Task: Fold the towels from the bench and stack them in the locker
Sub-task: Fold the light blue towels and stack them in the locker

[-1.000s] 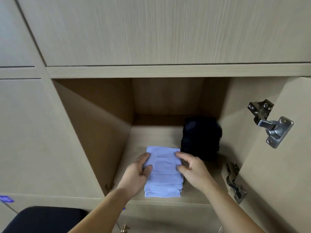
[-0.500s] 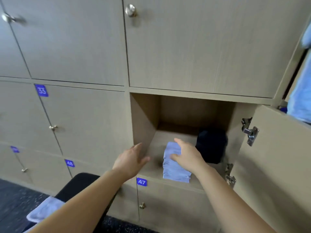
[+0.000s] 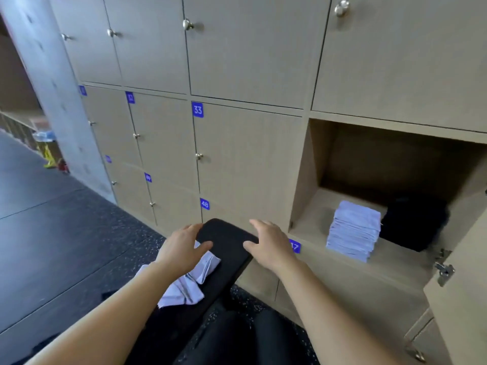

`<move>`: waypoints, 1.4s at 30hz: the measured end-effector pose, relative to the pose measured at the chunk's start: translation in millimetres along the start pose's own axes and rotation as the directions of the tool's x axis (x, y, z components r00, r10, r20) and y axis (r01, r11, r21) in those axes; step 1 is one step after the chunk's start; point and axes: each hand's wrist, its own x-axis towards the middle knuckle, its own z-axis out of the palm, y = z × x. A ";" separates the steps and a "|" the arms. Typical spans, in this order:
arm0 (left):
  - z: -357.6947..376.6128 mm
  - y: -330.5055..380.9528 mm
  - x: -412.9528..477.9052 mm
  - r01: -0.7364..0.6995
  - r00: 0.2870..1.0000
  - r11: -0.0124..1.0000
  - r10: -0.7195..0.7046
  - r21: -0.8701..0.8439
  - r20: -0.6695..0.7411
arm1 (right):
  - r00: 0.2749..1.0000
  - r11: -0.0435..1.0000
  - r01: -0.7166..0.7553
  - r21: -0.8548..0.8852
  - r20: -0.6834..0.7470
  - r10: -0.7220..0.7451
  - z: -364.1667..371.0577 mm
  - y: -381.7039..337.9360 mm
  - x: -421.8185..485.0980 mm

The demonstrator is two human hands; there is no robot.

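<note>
A neat stack of folded pale blue towels [image 3: 354,230] sits on the floor of the open locker [image 3: 311,164], with a dark bundle [image 3: 413,222] just to its right. An unfolded pale towel [image 3: 185,280] lies crumpled on the black padded bench [image 3: 226,241] below and left of the locker. My left hand [image 3: 181,248] hovers over that towel with fingers spread and holds nothing. My right hand [image 3: 267,245] is held open over the bench's far end, also holding nothing.
The locker's door [image 3: 458,299] hangs open at the right with metal hinges on it. Closed numbered lockers [image 3: 247,159] fill the wall. Dark rubber flooring [image 3: 66,233] stretches left toward a concrete pillar [image 3: 47,75].
Both hands have let go of the folded stack and drawn back out of the locker to above the bench. The view has swung left and down.
</note>
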 end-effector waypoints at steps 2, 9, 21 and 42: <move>2.9 -24.1 -12.3 0.046 0.999 0.999 -0.046 -0.022 -0.004 | 0.999 0.999 0.033 -0.007 0.010 -0.033 25.5 -12.0 -1.6; 23.9 -87.2 -34.5 0.157 0.988 0.987 -0.156 -0.046 0.022 | 0.984 0.985 0.143 -0.092 0.121 -0.132 99.6 -32.0 -0.2; 114.1 -122.2 5.4 0.171 0.982 0.982 -0.163 -0.076 0.095 | 0.953 0.942 0.255 -0.220 0.223 -0.206 183.7 0.6 49.9; 209.1 -146.3 76.5 0.051 0.999 0.999 -0.051 -0.008 0.017 | 0.953 0.960 0.270 -0.078 0.167 -0.254 263.5 59.0 135.9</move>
